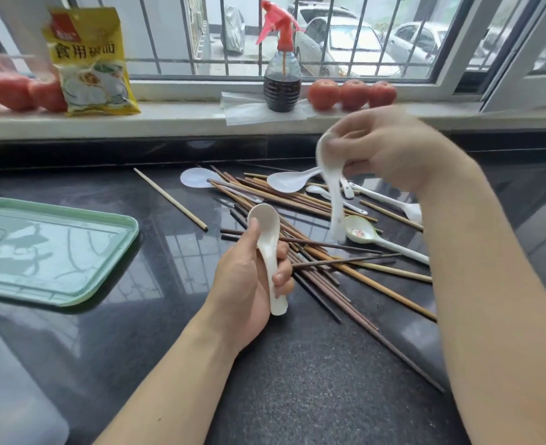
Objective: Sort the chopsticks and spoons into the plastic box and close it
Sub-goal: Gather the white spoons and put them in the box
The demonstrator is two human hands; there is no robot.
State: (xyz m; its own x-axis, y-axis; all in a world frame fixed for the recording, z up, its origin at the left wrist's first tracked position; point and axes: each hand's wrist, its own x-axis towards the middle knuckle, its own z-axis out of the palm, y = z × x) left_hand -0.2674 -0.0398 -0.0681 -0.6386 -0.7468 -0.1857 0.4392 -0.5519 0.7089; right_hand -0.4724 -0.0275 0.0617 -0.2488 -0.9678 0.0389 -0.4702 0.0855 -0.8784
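1. At the lower left edge of the frame a pale translucent shape (11, 387) is cut off; it may be the plastic box, but that cannot be confirmed, so where sorted pieces should go is not shown.
2. In the lower centre a white spoon (270, 252) is gripped by the left hand (249, 284), fingers curled round the handle, bowl upward. Only the handle is held, so the smooth spoon could be judged liable to slip and strike the black counter (297, 380).
3. At middle left a green lid (53, 252) lies flat on the counter, apart from the pile; the box is therefore judged not yet closed.
4. Across the centre, the chopsticks (316, 252) lie crossed in a loose heap with several spoons (289, 181) among them. If one is tugged, others could be dragged or rolled off the counter.
5. At upper right a second white spoon (331, 194) is pinched by the right hand (390, 149), handle hanging down over a patterned spoon (360, 233). Both are blurred, so the exact finger hold cannot be made out; a knock against the spoons beneath could chip them.
6. Along the top, a spray bottle (282, 75), a yellow packet (92, 62) and tomatoes (352, 94) stand on the sill.
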